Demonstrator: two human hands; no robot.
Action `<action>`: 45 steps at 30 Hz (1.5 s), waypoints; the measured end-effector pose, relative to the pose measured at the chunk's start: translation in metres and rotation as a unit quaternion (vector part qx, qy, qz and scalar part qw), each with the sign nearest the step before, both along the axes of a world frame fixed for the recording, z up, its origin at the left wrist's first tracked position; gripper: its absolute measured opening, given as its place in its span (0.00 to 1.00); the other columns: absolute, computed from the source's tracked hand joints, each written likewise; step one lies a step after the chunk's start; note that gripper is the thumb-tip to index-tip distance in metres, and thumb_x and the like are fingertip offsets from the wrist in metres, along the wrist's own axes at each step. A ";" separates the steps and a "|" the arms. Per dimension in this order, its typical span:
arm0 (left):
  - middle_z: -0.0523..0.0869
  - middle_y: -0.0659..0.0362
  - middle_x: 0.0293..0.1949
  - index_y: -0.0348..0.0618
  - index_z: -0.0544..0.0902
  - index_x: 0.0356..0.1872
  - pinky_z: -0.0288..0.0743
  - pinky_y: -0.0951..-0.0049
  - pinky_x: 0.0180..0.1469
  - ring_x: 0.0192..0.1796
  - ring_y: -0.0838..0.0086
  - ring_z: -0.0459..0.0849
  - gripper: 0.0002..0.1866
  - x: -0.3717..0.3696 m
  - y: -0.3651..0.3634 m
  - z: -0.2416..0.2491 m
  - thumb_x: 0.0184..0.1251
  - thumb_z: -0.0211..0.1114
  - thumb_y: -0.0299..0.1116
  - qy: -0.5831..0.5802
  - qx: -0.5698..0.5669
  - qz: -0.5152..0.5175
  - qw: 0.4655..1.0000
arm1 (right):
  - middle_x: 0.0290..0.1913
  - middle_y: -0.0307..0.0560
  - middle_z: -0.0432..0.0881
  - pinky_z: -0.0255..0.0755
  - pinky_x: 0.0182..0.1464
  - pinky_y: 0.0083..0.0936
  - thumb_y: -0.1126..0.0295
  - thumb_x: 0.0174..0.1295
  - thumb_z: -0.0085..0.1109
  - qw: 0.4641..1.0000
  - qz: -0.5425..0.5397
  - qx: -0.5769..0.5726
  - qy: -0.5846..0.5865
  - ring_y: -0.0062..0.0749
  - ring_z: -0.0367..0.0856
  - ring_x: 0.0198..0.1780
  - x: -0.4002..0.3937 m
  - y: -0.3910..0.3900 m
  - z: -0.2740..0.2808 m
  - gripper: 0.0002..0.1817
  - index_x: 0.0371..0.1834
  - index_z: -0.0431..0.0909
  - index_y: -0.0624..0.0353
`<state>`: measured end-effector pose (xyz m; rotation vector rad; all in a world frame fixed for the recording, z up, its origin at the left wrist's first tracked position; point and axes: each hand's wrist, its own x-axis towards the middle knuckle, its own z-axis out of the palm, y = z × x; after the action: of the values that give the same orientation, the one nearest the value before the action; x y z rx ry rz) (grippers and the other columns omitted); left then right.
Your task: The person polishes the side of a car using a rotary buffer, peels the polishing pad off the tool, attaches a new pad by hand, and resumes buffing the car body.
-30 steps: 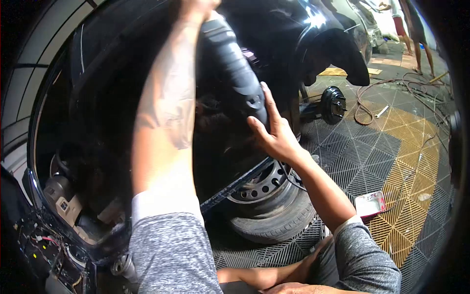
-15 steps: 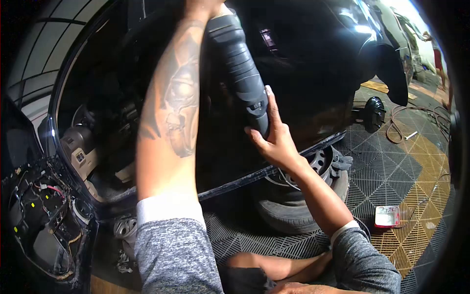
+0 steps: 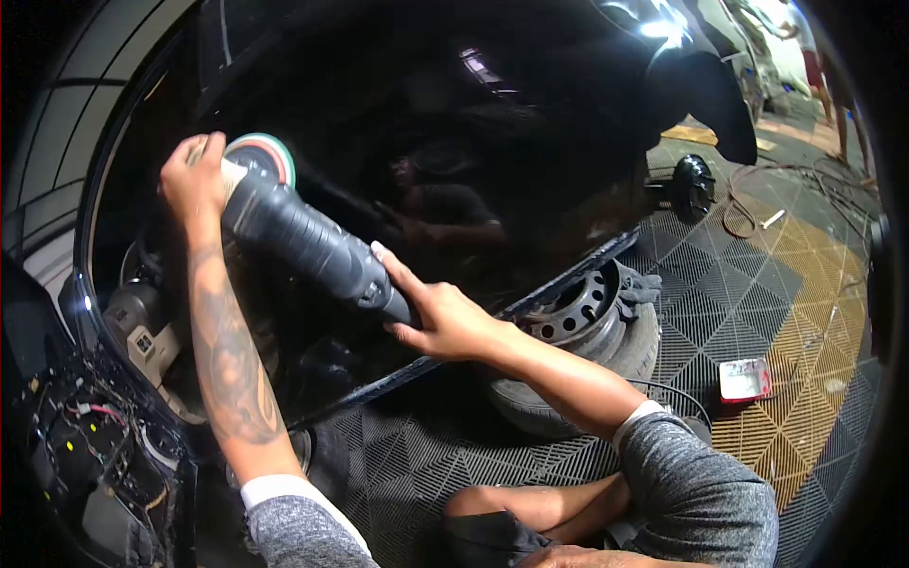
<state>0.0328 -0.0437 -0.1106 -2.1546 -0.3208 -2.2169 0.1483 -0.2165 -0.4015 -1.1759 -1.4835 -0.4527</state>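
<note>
Nearest, the person's grey sleeves and a bent bare knee (image 3: 530, 506) sit low over the grid floor mat (image 3: 445, 454); at the left edge an open door's inner side (image 3: 85, 445) shows loose wiring. The right hand (image 3: 437, 312) grips the rear of the black polisher (image 3: 308, 244), its fingers (image 3: 393, 270) wrapped and clamped around the body's tail end; the left hand (image 3: 192, 178) rests over the polisher's head, fingers closed down on the top of it. The polisher lies slantwise, tail low to the right, head high to the left, with its round pad (image 3: 265, 156) pressed flat to the glossy black car panel (image 3: 492, 161); the panel mirrors a dim figure. Just beyond the right forearm a bare wheel (image 3: 582, 327) lies flat on the mat under the sill, a cloth at its rim; a small red-edged tray (image 3: 745, 379) sits further right on the yellow tiles; far back, a brake hub (image 3: 693, 185) and hoses (image 3: 786, 185) on the floor.
</note>
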 end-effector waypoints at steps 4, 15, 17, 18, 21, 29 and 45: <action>0.93 0.54 0.39 0.42 0.91 0.42 0.80 0.67 0.50 0.44 0.69 0.91 0.17 0.025 -0.015 -0.032 0.60 0.73 0.44 -0.008 0.012 -0.057 0.998 | 0.34 0.71 0.84 0.79 0.45 0.54 0.67 0.57 0.66 0.996 -0.022 -0.055 0.062 0.67 0.86 0.38 0.015 -0.026 -0.030 0.58 0.86 0.35 0.43; 0.92 0.52 0.36 0.48 0.93 0.30 0.85 0.60 0.43 0.37 0.58 0.92 0.13 0.185 -0.182 -0.046 0.46 0.75 0.43 0.025 0.129 -0.140 0.981 | 0.46 0.67 0.87 0.80 0.55 0.39 0.69 0.57 0.66 0.969 -0.131 0.025 0.208 0.52 0.89 0.47 0.090 -0.123 -0.071 0.53 0.85 0.45 0.45; 0.92 0.49 0.34 0.45 0.93 0.30 0.86 0.60 0.43 0.36 0.57 0.91 0.13 0.222 -0.207 -0.053 0.48 0.72 0.42 -0.009 0.176 -0.159 0.971 | 0.52 0.63 0.86 0.78 0.59 0.36 0.69 0.58 0.65 0.959 -0.152 0.048 0.232 0.45 0.88 0.53 0.100 -0.132 -0.086 0.49 0.84 0.50 0.50; 0.91 0.49 0.34 0.44 0.93 0.30 0.86 0.60 0.44 0.36 0.57 0.91 0.13 0.240 -0.215 -0.058 0.49 0.71 0.41 -0.048 0.207 -0.150 0.966 | 0.55 0.62 0.86 0.77 0.60 0.36 0.70 0.59 0.65 0.948 -0.146 0.032 0.282 0.43 0.87 0.55 0.102 -0.136 -0.093 0.47 0.83 0.53 0.52; 0.91 0.49 0.34 0.45 0.93 0.30 0.86 0.59 0.45 0.38 0.55 0.91 0.12 0.239 -0.223 -0.072 0.51 0.70 0.41 -0.042 0.213 -0.159 0.963 | 0.53 0.59 0.86 0.77 0.59 0.35 0.71 0.59 0.65 0.934 -0.116 0.039 0.335 0.41 0.87 0.54 0.097 -0.126 -0.104 0.42 0.79 0.59 0.58; 0.93 0.54 0.32 0.46 0.93 0.32 0.85 0.67 0.43 0.35 0.64 0.92 0.13 0.134 -0.096 -0.039 0.49 0.77 0.43 0.000 0.110 -0.181 0.977 | 0.51 0.65 0.87 0.80 0.56 0.38 0.71 0.57 0.66 0.979 -0.112 0.036 0.169 0.52 0.90 0.50 0.048 -0.047 -0.077 0.54 0.86 0.44 0.43; 0.90 0.55 0.38 0.45 0.91 0.35 0.80 0.66 0.48 0.43 0.64 0.89 0.08 0.041 -0.053 -0.138 0.59 0.75 0.37 -0.008 0.066 -0.065 0.996 | 0.44 0.71 0.86 0.81 0.52 0.49 0.75 0.47 0.64 0.982 -0.068 -0.078 0.159 0.66 0.86 0.45 0.019 -0.027 -0.126 0.56 0.85 0.49 0.43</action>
<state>0.0735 -0.0967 -0.2482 -2.1459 -0.0328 -2.2524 0.1673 -0.2436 -0.5272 -1.4088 -1.1820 -0.2289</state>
